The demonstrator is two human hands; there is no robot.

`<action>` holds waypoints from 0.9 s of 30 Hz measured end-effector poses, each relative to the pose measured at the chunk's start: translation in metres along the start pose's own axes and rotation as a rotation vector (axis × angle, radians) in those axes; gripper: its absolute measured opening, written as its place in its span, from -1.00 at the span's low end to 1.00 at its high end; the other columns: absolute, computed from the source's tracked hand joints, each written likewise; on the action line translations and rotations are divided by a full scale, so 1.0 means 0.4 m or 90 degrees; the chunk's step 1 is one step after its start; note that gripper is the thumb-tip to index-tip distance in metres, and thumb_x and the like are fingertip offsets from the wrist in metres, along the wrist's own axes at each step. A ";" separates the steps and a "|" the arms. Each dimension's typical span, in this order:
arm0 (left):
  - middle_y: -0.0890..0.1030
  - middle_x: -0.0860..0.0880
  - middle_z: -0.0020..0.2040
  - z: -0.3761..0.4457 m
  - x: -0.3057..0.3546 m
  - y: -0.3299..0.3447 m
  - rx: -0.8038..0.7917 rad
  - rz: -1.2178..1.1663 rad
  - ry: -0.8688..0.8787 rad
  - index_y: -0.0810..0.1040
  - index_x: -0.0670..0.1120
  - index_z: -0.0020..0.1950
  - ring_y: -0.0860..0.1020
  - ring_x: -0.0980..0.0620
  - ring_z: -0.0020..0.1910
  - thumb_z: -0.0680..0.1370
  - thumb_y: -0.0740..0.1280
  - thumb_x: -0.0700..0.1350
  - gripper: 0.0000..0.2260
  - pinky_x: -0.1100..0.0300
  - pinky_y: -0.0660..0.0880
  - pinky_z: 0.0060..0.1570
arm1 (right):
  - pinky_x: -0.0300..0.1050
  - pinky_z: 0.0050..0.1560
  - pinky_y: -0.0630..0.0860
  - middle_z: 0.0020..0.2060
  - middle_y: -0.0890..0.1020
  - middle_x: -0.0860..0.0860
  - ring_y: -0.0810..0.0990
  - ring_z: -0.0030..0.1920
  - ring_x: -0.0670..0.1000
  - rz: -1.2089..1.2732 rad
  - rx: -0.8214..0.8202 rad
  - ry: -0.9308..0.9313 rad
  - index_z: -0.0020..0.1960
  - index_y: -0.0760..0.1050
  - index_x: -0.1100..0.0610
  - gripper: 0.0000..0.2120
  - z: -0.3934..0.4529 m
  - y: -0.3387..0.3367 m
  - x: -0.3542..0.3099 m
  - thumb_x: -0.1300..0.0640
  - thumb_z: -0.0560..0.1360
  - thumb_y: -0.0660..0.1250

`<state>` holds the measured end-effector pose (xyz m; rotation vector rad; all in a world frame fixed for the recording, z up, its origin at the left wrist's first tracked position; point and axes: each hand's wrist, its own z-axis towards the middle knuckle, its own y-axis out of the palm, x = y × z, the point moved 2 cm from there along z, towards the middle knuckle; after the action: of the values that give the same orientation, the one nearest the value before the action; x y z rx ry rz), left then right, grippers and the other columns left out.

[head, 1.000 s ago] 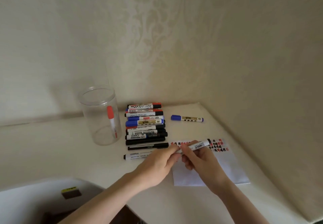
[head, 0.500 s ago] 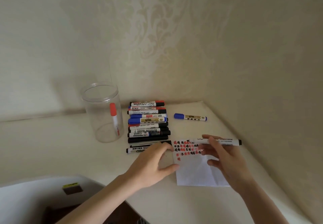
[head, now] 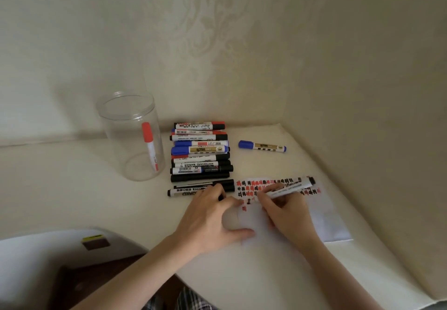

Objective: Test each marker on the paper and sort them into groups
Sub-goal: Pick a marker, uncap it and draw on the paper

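Note:
My right hand (head: 287, 215) grips a white marker with a black end (head: 294, 187), its tip down on the white paper (head: 324, 222). The top of that paper carries rows of red and black scribbles. My left hand (head: 210, 220) presses on the paper's left edge with spread fingers, and something small and black shows at its fingertips. A row of several black, blue and red markers (head: 200, 157) lies left of the paper. One blue marker (head: 262, 146) lies alone farther back. A red-capped marker (head: 150, 146) stands inside the clear jar (head: 130, 138).
The cream table (head: 60, 188) sits in a corner, with walls close behind and to the right. A white object with a brown and yellow label (head: 94, 242) lies below the table's front edge at the lower left.
My right hand has turned the marker and lowered its tip onto the paper. My left hand has slid right onto the paper's left edge. Earlier both hands held the marker together.

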<state>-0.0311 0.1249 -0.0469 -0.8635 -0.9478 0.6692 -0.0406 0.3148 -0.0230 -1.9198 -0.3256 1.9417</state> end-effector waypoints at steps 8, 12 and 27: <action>0.39 0.11 -0.08 0.001 -0.003 -0.003 0.003 -0.050 -0.034 0.60 0.18 0.21 0.39 0.12 -0.06 0.31 0.31 0.46 -0.42 0.18 0.38 0.03 | -0.36 -0.44 0.36 -0.50 0.60 -0.08 0.49 -0.51 -0.18 -0.041 0.055 -0.018 -0.32 0.59 0.13 -0.78 -0.006 0.003 0.029 0.05 0.44 0.46; 0.39 0.11 -0.09 0.003 -0.004 -0.002 0.004 -0.059 -0.035 0.61 0.17 0.20 0.38 0.12 -0.08 0.30 0.31 0.46 -0.41 0.19 0.35 0.00 | -0.31 -0.30 0.51 -0.41 0.66 -0.11 0.61 -0.39 -0.19 -0.036 0.034 -0.015 -0.24 0.61 0.05 -0.82 -0.004 0.011 0.032 -0.01 0.48 0.42; 0.37 0.13 -0.14 0.006 -0.007 0.004 0.025 -0.076 -0.041 0.64 0.17 0.16 0.37 0.14 -0.13 0.28 0.33 0.46 -0.43 0.20 0.33 -0.07 | -0.47 -0.36 0.39 -0.45 0.63 -0.17 0.58 -0.40 -0.27 -0.084 0.046 -0.068 -0.37 0.55 -0.05 -0.79 -0.007 0.017 0.024 0.06 0.41 0.50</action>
<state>-0.0347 0.1243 -0.0485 -0.7473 -1.0330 0.6139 -0.0385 0.3126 -0.0344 -1.7087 -0.3958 1.9454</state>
